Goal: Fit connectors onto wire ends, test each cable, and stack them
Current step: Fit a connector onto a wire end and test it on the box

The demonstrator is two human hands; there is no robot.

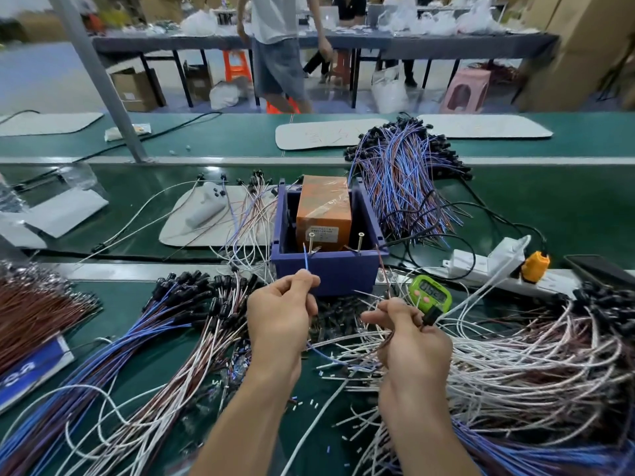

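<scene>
Left grip [281,314] is pinching a blue wire [305,259]; right grip [409,341] is clamping a brown wire [383,273], half hiding a black connector [430,317].

A green timer [430,293] lies near a white power strip [488,261] carrying an orange plug [535,266]; a pink stool [465,91] stands well behind.

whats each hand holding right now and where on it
Left hand pinches the blue wire just below its tip; right hand pinches the brown wire near its upper end.
</scene>
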